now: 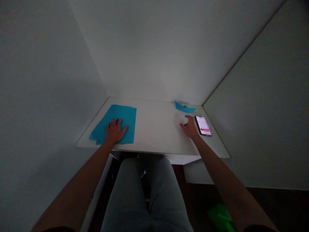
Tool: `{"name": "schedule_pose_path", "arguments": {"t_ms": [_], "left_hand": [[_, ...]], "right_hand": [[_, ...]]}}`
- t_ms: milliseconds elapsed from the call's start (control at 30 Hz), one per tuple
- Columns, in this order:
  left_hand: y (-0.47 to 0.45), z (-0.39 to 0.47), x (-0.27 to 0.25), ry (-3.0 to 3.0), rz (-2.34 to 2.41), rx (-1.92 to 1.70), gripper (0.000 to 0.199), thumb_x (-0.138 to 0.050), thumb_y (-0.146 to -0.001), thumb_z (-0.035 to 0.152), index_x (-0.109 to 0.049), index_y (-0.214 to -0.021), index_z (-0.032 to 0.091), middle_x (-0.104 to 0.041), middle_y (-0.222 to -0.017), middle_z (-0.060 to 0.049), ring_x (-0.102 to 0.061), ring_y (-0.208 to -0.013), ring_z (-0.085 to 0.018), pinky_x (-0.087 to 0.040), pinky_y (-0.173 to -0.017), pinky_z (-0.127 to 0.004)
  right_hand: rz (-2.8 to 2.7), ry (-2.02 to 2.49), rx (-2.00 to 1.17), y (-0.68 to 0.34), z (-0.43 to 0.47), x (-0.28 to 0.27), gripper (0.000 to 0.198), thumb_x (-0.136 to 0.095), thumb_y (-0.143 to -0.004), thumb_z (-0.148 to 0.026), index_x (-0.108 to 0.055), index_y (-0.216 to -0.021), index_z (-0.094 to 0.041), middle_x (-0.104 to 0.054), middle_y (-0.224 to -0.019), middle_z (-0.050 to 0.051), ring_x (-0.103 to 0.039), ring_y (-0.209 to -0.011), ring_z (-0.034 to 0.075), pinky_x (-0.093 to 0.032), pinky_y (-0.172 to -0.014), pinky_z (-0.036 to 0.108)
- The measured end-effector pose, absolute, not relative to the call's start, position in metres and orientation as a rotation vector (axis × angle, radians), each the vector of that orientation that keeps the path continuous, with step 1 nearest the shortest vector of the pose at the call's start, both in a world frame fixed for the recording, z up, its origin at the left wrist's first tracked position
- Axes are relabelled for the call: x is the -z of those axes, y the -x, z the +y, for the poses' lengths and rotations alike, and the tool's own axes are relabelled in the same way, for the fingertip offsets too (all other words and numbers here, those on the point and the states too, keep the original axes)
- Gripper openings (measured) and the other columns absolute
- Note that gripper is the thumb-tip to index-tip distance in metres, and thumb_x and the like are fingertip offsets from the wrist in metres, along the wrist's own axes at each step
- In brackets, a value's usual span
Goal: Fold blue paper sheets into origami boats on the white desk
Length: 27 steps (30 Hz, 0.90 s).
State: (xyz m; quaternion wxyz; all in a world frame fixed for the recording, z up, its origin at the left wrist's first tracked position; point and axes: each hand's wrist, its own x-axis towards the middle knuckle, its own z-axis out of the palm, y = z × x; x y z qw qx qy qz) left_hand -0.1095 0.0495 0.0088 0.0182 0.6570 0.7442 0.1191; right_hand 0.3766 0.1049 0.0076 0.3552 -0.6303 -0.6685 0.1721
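Note:
Several blue sheets of paper (pixel 127 119) lie in an uneven stack on the left part of the white table. On top of them rests my left hand (pixel 115 131), its fingers spread. Toward the back right stands a folded blue paper boat (pixel 184 108), close to the rear wall. My right hand (pixel 189 127) is just in front of the boat, thumb and index finger apart, with nothing between them. Beside its outer edge lies a smartphone (pixel 203 125) with a lit screen, partly pixelated.
White walls enclose the table (pixel 154 129) at the back and on both sides. My legs in grey trousers (pixel 147 193) are below the front edge. Something bright green (pixel 220 217) sits on the dark floor at the lower right, blurred.

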Motion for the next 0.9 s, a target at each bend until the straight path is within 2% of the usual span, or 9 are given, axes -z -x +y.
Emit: {"name": "schedule_pose_path", "arguments": {"t_ms": [100, 167, 300, 467, 567, 733, 833, 900], "left_hand": [[0.111, 0.051, -0.006, -2.054, 2.313, -0.412, 0.070, -0.047, -0.107, 0.054, -0.053, -0.163, 0.013, -0.047, -0.172, -0.026, -0.039, -0.162, -0.042, -0.030, -0.132, -0.060], [0.113, 0.052, -0.004, -2.054, 2.311, -0.422, 0.068, -0.048, -0.107, 0.054, -0.054, -0.163, 0.014, -0.048, -0.172, -0.024, -0.039, -0.163, -0.041, -0.030, -0.132, -0.059], [0.120, 0.056, -0.006, -2.048, 2.298, -0.448, 0.066, -0.048, -0.108, 0.053, -0.055, -0.162, 0.016, -0.049, -0.171, -0.022, -0.040, -0.162, -0.039, -0.029, -0.133, -0.056], [0.127, 0.061, -0.007, -2.043, 2.304, -0.407, 0.068, -0.047, -0.108, 0.053, -0.055, -0.163, 0.015, -0.047, -0.173, -0.022, -0.039, -0.162, -0.041, -0.030, -0.132, -0.058], [0.131, 0.063, -0.004, -2.059, 2.309, -0.330, 0.069, -0.044, -0.107, 0.053, -0.052, -0.165, 0.015, -0.045, -0.174, -0.023, -0.036, -0.164, -0.041, -0.029, -0.132, -0.059], [0.127, 0.075, -0.013, -2.109, 2.309, -0.246, 0.068, -0.048, -0.102, 0.048, -0.056, -0.158, 0.011, -0.053, -0.165, -0.029, -0.042, -0.157, -0.050, -0.025, -0.129, -0.072], [0.086, 0.097, -0.023, -2.145, 2.247, -0.486, 0.063, -0.054, -0.101, 0.043, -0.057, -0.153, 0.009, -0.055, -0.159, -0.030, -0.047, -0.149, -0.051, -0.032, -0.124, -0.071], [0.038, 0.119, -0.024, -2.158, 1.996, -0.721, 0.053, -0.058, -0.102, 0.046, -0.063, -0.145, 0.014, -0.060, -0.148, -0.025, -0.053, -0.141, -0.044, -0.040, -0.121, -0.063]], "right_hand": [[-1.786, 1.747, -0.262, -0.370, 0.140, -0.006, 0.085, -0.064, -0.087, -0.035, -0.037, -0.164, -0.011, -0.031, -0.173, 0.031, -0.073, -0.103, 0.030, -0.065, -0.088, 0.048], [-1.766, 1.813, -0.162, -0.364, 0.155, -0.001, 0.084, -0.058, -0.091, -0.037, -0.033, -0.167, -0.012, -0.030, -0.175, 0.030, -0.071, -0.122, 0.037, -0.065, -0.090, 0.050], [-1.718, 1.828, -0.079, -0.360, 0.177, 0.007, 0.087, -0.058, -0.091, -0.037, -0.029, -0.169, -0.013, -0.030, -0.175, 0.030, -0.063, -0.139, 0.041, -0.064, -0.095, 0.052], [-1.657, 1.934, -0.064, -0.366, 0.195, 0.012, 0.077, -0.057, -0.094, -0.038, -0.039, -0.164, -0.012, -0.036, -0.167, 0.032, -0.071, -0.119, 0.042, -0.060, -0.101, 0.059], [-1.643, 1.929, 0.002, -0.370, 0.202, 0.016, 0.076, -0.063, -0.091, -0.036, -0.042, -0.160, -0.011, -0.043, -0.158, 0.031, -0.068, -0.126, 0.044, -0.057, -0.108, 0.059], [-1.602, 1.904, 0.116, -0.371, 0.207, 0.019, 0.075, -0.066, -0.092, -0.034, -0.040, -0.158, -0.011, -0.035, -0.163, 0.033, -0.066, -0.127, 0.043, -0.060, -0.104, 0.058], [-1.692, 1.910, 0.096, -0.369, 0.207, 0.015, 0.058, -0.063, -0.095, -0.029, -0.050, -0.149, -0.014, -0.040, -0.162, 0.030, -0.066, -0.129, 0.041, -0.059, -0.105, 0.058], [-1.725, 1.916, 0.070, -0.369, 0.208, 0.013, 0.038, -0.062, -0.096, -0.026, -0.061, -0.134, -0.017, -0.047, -0.158, 0.026, -0.066, -0.129, 0.039, -0.058, -0.107, 0.058]]}}
